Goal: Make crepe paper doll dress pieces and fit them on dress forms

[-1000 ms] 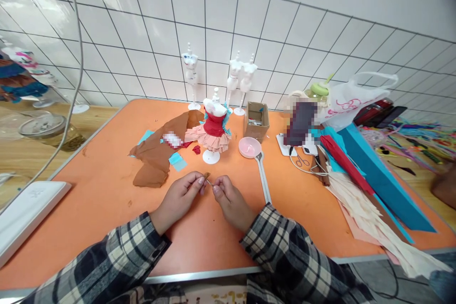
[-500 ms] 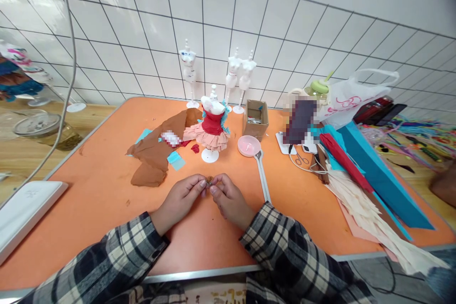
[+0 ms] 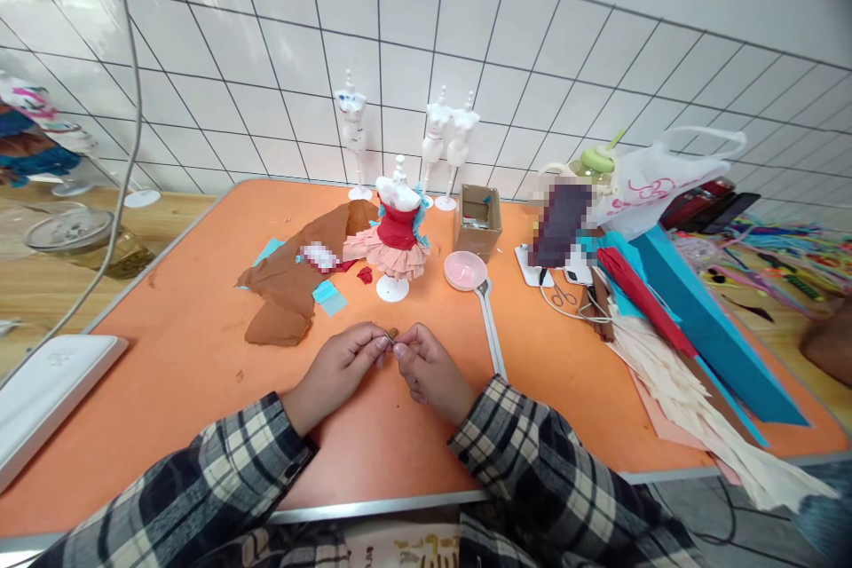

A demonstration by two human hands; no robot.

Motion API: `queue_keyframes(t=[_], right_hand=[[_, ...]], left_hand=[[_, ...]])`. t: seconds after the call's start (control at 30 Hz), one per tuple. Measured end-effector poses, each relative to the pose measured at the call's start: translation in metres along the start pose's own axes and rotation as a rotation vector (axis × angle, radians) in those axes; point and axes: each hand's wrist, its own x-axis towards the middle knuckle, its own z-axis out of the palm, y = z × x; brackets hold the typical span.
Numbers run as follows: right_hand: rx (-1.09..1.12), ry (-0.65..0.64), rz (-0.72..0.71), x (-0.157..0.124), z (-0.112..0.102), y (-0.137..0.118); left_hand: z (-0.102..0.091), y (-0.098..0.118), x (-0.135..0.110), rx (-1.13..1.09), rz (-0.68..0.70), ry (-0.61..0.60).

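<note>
Above the orange table, my left hand (image 3: 344,366) and my right hand (image 3: 434,373) meet fingertip to fingertip. Both are closed in a pinch on a small brown scrap (image 3: 393,333), which looks like crepe paper; the fingers hide most of it. Behind them stands a miniature dress form (image 3: 399,226) in a red bodice and a ruffled pink skirt, on a white round base. To its left lies a large crumpled brown sheet (image 3: 283,293), with a light-blue scrap (image 3: 329,297) and a small red piece (image 3: 365,275) close by.
Bare white dress forms (image 3: 352,120) line the tiled wall. Right of centre are a cardboard box (image 3: 477,240), a pink dish (image 3: 465,271), long grey tweezers (image 3: 491,328) and scissors (image 3: 564,295). Folded coloured paper (image 3: 719,328) covers the right side; a white device (image 3: 59,399) sits at left.
My fingertips have shifted slightly around the brown scrap, and my right hand has turned a little. Nothing else on the table has moved.
</note>
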Motion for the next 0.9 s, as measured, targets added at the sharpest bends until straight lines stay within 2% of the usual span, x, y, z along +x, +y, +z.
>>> queue_keyframes(t=[0.4,0.57,0.67,0.73,0.8,0.9], right_hand=[[0.018,0.001,-0.012,-0.001,-0.001,0.002],[-0.060,0.032,-0.016,0.002,-0.004,0.005],[-0.375,0.163,-0.134,0.007,-0.020,-0.004],[-0.784,0.266,-0.223,0.011,-0.037,-0.012],[-1.119,0.352,-0.224,0.013,-0.055,-0.021],[-1.406,0.364,-0.262,0.014,-0.074,-0.027]], left_hand=[[-0.002,0.000,0.003,0.024,0.044,0.011],[-0.001,0.000,0.002,-0.062,0.007,0.033],[-0.001,-0.002,0.002,-0.223,-0.068,0.070],[-0.002,-0.005,0.003,-0.373,-0.137,0.104],[-0.003,-0.007,0.004,-0.579,-0.209,0.141],[-0.004,-0.008,0.007,-0.925,-0.278,0.170]])
